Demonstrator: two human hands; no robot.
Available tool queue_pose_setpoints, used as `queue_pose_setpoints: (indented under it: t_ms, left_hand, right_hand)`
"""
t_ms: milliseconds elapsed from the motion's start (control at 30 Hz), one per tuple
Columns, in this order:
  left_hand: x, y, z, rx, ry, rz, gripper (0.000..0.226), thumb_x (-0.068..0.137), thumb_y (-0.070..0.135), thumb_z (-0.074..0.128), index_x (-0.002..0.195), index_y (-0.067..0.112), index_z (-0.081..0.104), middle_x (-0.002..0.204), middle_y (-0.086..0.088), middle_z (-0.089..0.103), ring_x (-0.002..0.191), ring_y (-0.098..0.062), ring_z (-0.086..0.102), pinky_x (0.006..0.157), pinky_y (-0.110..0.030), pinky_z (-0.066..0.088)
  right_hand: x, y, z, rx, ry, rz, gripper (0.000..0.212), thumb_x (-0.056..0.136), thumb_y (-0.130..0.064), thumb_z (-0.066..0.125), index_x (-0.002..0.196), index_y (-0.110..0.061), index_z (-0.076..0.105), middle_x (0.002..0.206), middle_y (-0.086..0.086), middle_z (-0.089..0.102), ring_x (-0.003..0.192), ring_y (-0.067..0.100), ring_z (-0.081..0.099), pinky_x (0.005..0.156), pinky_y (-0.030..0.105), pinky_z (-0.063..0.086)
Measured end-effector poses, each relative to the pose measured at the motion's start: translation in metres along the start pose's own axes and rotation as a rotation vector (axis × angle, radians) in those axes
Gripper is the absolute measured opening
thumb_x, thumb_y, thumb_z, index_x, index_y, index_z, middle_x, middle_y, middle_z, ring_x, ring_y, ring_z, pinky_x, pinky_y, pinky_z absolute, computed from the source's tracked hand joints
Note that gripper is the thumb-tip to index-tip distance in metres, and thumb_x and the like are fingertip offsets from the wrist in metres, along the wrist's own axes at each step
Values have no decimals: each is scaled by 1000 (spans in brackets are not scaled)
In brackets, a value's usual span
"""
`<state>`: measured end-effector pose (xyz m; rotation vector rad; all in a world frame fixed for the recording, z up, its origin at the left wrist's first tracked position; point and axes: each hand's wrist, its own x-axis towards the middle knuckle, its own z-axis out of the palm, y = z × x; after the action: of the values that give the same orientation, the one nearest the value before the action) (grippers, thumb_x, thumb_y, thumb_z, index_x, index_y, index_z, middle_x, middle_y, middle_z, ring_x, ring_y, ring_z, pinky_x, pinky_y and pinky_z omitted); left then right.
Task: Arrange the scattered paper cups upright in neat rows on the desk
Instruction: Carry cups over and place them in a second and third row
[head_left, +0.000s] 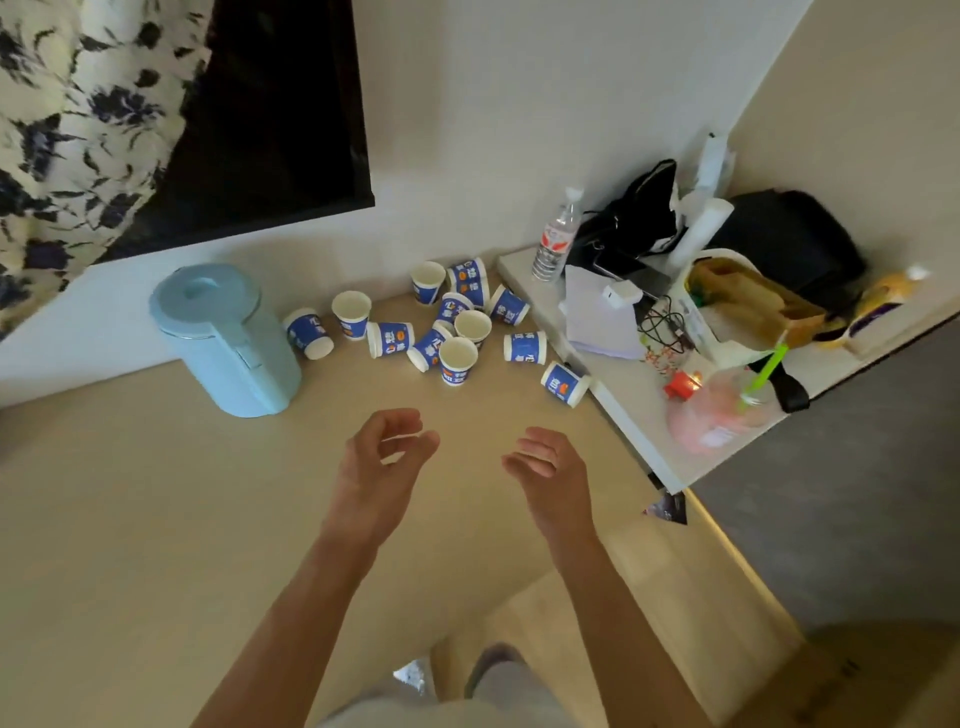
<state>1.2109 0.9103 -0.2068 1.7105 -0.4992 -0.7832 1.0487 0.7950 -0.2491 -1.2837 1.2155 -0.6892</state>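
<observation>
The first step is barely begun: the left hand (382, 457) and right hand (550, 467) hover over the surface (156, 519), fingers (400, 418) loosely curled, holding nothing. The paper cups (441, 322) lie jumbled near the wall, between the kettle (223, 338) and the white shelf (639, 410) (about four stand upright). The next move is likely a forward reach. There is room for rows nearer the person, but the shelf edge crowds the rightmost cup (565, 383).

This looks like a lived-in private room, a bedroom or a hotel room. A white curtain with dark blue flower print (78, 130) hangs beside a flat black wall-mounted screen (270, 114), and a pale blue plastic electric kettle (228, 338) stands on the beige laminate desk (156, 519). The adjoining white shelf (639, 415) is cluttered with personal things: a clear plastic water bottle (558, 239), a black fabric bag (634, 218), a small white charger (621, 295) and tangled dark cables (662, 325)
</observation>
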Motion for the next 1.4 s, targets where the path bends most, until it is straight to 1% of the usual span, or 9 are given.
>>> queue_pose_setpoints:
  t_ms: [267, 433, 633, 733, 933, 1067, 1167, 1233, 1400]
  left_hand:
    - [32, 12, 49, -11, 70, -47, 18, 89, 26, 75, 105, 31, 68, 110, 9, 71, 96, -5, 69, 80, -26, 51]
    - [32, 14, 75, 1, 176, -93, 20, 84, 35, 77, 102, 32, 69, 105, 13, 72, 85, 11, 67, 65, -6, 47]
    - [39, 12, 103, -26, 272, -170, 18, 89, 25, 75, 106, 27, 69, 107, 9, 72, 91, -4, 69, 74, -17, 48]
    - [40, 10, 115, -41, 296, -195, 18, 90, 24, 75, 106, 26, 69, 107, 9, 72, 91, -6, 69, 76, -21, 48]
    - [45, 7, 139, -16, 317, -215, 16, 90, 27, 75, 104, 29, 68, 104, 11, 72, 83, 4, 67, 71, -15, 47]
    - [51, 0, 154, 85, 322, -218, 23, 88, 25, 77, 108, 25, 66, 107, 6, 70, 95, -7, 69, 72, -12, 51]
    - [53, -10, 165, 315, 261, -201, 44, 83, 26, 81, 122, 21, 62, 117, 6, 66, 106, -15, 64, 87, -28, 51]
    - [52, -16, 172, 479, 197, -133, 61, 79, 23, 84, 133, 20, 56, 127, 3, 60, 113, -18, 58, 92, -27, 45]
    - [51, -24, 185, 671, 71, 92, 94, 66, 23, 89, 148, 17, 44, 144, 1, 49, 132, -22, 44, 108, -35, 42]
  right_hand:
    - [145, 6, -28, -603, -97, -37, 57, 80, -19, 81, 130, -11, 55, 127, 4, 61, 119, 22, 61, 98, 39, 50]
    - [216, 13, -25, -1122, -239, -166, 64, 80, -22, 79, 133, -9, 47, 138, 10, 48, 132, 28, 47, 99, 40, 47]
    - [251, 36, -39, -1505, -286, -258, 59, 89, -10, 63, 142, -11, 39, 148, 13, 39, 143, 34, 34, 117, 46, 30]
    - [261, 47, -46, -1534, -272, -319, 53, 93, -8, 59, 142, -12, 39, 147, 13, 40, 140, 35, 38, 111, 48, 35]
    - [279, 56, -54, -1574, -344, -386, 62, 85, -14, 72, 137, -15, 38, 136, 12, 47, 125, 33, 50, 92, 43, 45]
    - [283, 56, -56, -1438, -484, -463, 60, 79, -21, 75, 130, -14, 44, 122, 9, 54, 113, 30, 57, 86, 38, 49]
    - [279, 34, -51, -1099, -702, -276, 52, 75, -23, 80, 121, -16, 57, 114, 4, 64, 101, 22, 62, 82, 32, 49]
    - [275, 13, -46, -986, -856, -186, 50, 73, -26, 82, 119, -21, 64, 113, -1, 68, 101, 16, 64, 80, 28, 46]
    - [247, -39, -29, -933, -1135, 13, 81, 66, -38, 90, 133, -28, 45, 118, -3, 64, 112, 17, 62, 99, 38, 50]
